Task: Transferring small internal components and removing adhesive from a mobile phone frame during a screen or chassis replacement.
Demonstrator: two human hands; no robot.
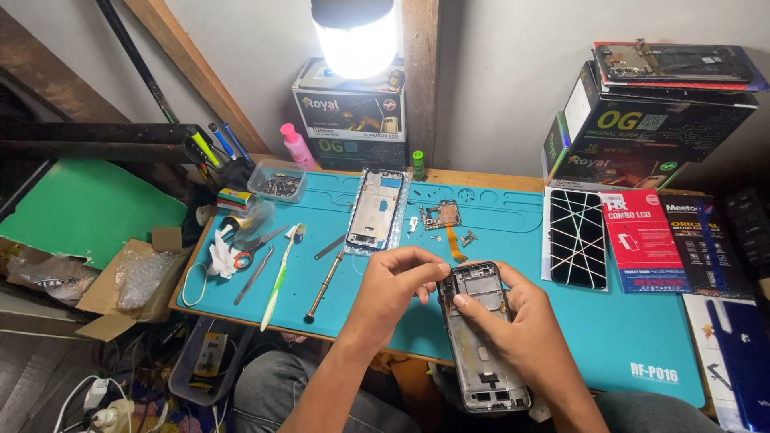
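Left hand (391, 290): pinching at the top edge of the phone frame (482, 337), thumb and fingers curled in tight right at the upper left corner. Might be a tiny part between the fingertips, but it's too small to call from here.

Right hand (513, 319): wrapped around the phone frame from the right side, thumb laid across the upper part, fingers underneath. Solid grip on it.

Phone frame: dark, stripped open, guts facing up, held over the near edge of the teal work mat (561, 321), bottom end pointing down toward the person's lap.

Second frame (375, 210): a lighter silver one lying flat further back on the mat, well apart from the hands.

Circuit board (441, 215): just right of that silver frame, with an orange flex cable trailing toward the hands.

Screwdriver (325, 285): lying on the mat left of the left hand, near but not touching.

Toothbrush (278, 281): white and green, further left, beside the scissors (255, 248) with red handles.

Cracked phone screen (577, 238): face up at the right of the mat, next to some flat red and dark packages.

Lamp (354, 36): bright, sitting on stacked boxes at the back.

Pink bottle (297, 146): back left, by a small clear tray of bits.
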